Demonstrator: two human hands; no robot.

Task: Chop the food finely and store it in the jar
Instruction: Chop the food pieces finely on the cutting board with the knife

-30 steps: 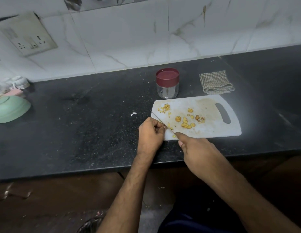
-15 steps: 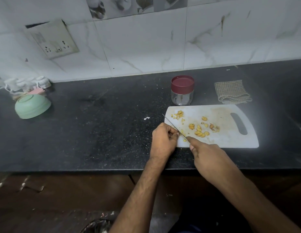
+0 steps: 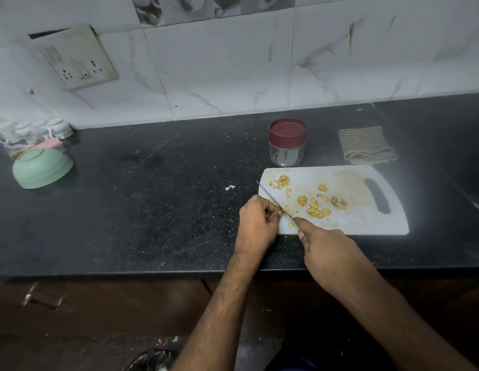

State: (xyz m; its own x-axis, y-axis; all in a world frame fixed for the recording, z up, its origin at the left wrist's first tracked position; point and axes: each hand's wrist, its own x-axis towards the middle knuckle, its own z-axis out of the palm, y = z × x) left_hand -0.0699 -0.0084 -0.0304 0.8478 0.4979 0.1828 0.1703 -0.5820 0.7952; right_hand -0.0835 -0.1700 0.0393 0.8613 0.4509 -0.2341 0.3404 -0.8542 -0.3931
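Note:
A white cutting board (image 3: 366, 223) lies on the black counter, with several yellow food pieces (image 3: 317, 208) scattered on it and a small chopped heap (image 3: 281, 181) near its far left corner. My right hand (image 3: 326, 250) grips a thin knife (image 3: 273, 200) whose blade slants across the board's left end. My left hand (image 3: 257, 219) sits at the board's left edge with fingers curled, pinching a small piece of food against the blade; the piece itself is mostly hidden. A clear jar (image 3: 287, 153) with a dark red lid (image 3: 287, 129) stands closed just behind the board.
A folded checked cloth (image 3: 365, 145) lies right of the jar. An upturned green bowl (image 3: 41, 168) and small white cups (image 3: 32, 129) sit at the far left. A wall socket (image 3: 77, 60) is on the tiled wall. The counter edge (image 3: 125, 274) runs below my hands.
The camera has tilted up, so everything sits lower in view. Both hands stay at the board's left end with the knife, with only small shifts.

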